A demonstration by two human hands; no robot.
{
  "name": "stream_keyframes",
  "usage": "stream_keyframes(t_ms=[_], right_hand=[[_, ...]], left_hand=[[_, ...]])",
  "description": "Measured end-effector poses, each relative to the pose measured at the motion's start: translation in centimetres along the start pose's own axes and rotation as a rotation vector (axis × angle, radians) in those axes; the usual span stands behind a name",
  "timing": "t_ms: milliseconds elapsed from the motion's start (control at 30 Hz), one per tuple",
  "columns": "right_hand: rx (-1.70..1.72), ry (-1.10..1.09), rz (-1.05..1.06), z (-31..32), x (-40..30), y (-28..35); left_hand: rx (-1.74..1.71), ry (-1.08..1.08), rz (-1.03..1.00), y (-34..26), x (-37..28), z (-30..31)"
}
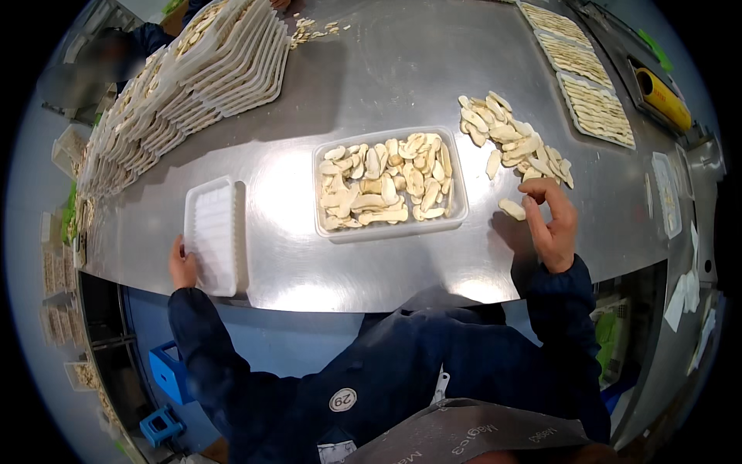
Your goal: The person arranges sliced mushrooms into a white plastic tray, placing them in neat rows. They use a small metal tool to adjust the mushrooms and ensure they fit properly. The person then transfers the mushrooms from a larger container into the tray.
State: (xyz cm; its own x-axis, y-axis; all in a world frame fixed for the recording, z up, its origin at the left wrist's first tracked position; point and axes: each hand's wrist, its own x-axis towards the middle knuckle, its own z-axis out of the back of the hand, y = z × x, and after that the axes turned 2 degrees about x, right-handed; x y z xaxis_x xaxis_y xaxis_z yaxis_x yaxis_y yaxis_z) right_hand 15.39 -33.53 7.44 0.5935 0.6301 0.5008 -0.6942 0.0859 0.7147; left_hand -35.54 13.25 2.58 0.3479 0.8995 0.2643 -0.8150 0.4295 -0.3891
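My left hand point(184, 267) grips the near left edge of a white ribbed plastic tray point(211, 235), which holds no slices. My right hand point(550, 223) is at the near end of a loose pile of pale dried slices, perhaps mushroom point(524, 142); its thumb and forefinger are bent close together beside a single slice point(512, 209). Whether the fingertips pinch that slice is not plain. Between my hands a clear plastic tub point(391, 233) lies on the steel table point(278, 243), its bottom covered with many such slices.
Tall stacks of filled trays point(243, 69) stand at the far left, with a person partly behind them. Small slices point(313, 29) lie scattered at the far edge. Filled trays point(597, 107) line the right side, near a yellow roll point(664, 98) and a narrow tray point(666, 194).
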Motion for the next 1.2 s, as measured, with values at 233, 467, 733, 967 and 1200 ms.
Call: stream_keyframes(t_ms=[233, 467, 733, 967, 1200], right_hand=[[0.298, 0.710, -0.291, 4.1, -5.9, 2.0], [-0.312, 1.090, -0.755, 4.3, -18.5, -5.9], [-0.516, 1.063, -0.907, -2.0, -37.8, -18.5], [-0.458, 1.068, -1.007, 1.6, -33.9, -13.1], [-0.431, 1.028, -1.064, 0.9, -33.6, -11.6]], left_hand=[[-0.583, 0.384, 0.053, -15.8, -10.9, 4.5], [-0.145, 1.361, 0.167, -13.7, -25.3, -10.9], [-0.489, 1.188, 0.528, -5.7, -36.3, -26.7], [-0.483, 1.251, 0.472, -5.6, -35.2, -26.7], [-0.452, 1.297, 0.382, -8.6, -33.9, -29.9]])
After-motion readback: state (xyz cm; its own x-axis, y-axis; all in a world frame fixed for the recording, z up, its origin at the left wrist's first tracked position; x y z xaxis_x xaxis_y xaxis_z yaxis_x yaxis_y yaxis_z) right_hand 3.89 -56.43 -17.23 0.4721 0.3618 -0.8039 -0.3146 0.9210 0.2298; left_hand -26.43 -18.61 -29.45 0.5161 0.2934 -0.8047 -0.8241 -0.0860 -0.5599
